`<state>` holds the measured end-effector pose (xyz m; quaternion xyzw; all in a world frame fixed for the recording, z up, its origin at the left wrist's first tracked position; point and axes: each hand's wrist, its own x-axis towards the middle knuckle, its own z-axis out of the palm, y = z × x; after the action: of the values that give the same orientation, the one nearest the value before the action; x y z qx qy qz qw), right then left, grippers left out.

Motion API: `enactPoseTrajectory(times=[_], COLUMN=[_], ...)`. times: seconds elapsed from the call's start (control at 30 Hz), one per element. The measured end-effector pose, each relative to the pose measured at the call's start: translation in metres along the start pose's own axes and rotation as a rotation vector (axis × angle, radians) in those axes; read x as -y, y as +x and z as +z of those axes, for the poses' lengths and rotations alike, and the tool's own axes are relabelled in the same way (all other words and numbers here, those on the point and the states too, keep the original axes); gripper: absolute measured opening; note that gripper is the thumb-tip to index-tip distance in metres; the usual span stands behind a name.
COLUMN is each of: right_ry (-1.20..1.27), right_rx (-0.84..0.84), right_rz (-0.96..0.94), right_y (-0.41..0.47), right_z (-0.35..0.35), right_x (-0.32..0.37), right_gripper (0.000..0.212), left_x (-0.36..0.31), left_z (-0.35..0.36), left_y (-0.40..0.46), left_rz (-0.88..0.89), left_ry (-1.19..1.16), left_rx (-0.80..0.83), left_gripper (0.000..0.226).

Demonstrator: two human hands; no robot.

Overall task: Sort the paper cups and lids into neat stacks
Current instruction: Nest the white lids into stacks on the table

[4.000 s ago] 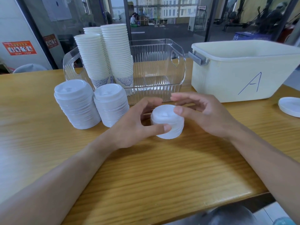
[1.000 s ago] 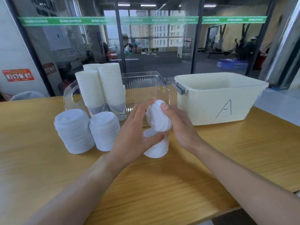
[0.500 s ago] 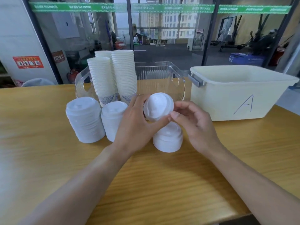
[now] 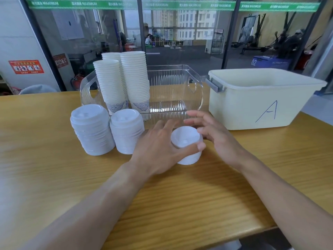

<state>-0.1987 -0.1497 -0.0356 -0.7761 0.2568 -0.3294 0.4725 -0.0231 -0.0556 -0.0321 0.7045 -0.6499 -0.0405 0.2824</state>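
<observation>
Hands close around a short stack of white lids [image 4: 187,147] on a wooden table [image 4: 54,177].

Behind them, the cream plastic tub [image 4: 261,100] marked "A" stands at the right, just beside a clear ribbed bin [image 4: 173,91] holding tall stacks of paper cups [image 4: 124,82]; two taller lid stacks [image 4: 106,129] stand side by side in front of the bin, at the left. The short stack sits upright on the table between the hands. The left hand [image 4: 158,150] grips it from the left, thumb curled across its near side and fingers reaching round behind. The right hand [image 4: 216,136] hangs just beside the stack's right edge, fingers spread and relaxed; whether they touch the lids cannot be told.
</observation>
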Motion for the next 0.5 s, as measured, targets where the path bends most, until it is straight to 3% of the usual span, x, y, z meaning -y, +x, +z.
enactPoseTrajectory(times=[0.1, 0.23, 0.5], right_ry=[0.000, 0.000, -0.185], right_rx=[-0.021, -0.025, 0.039], right_rz=[0.027, 0.045, 0.118], right_y=[0.000, -0.001, -0.010], right_z=[-0.001, -0.003, 0.002], right_x=[-0.001, -0.001, -0.007], right_gripper=[0.051, 0.047, 0.040], left_x=[0.006, 0.013, 0.013], left_z=[-0.007, -0.008, 0.000], left_y=[0.001, 0.004, 0.002], left_rz=[0.011, 0.055, 0.061], left_ry=[-0.131, -0.320, -0.245], left_rx=[0.106, 0.134, 0.047], left_gripper=[0.101, 0.073, 0.072])
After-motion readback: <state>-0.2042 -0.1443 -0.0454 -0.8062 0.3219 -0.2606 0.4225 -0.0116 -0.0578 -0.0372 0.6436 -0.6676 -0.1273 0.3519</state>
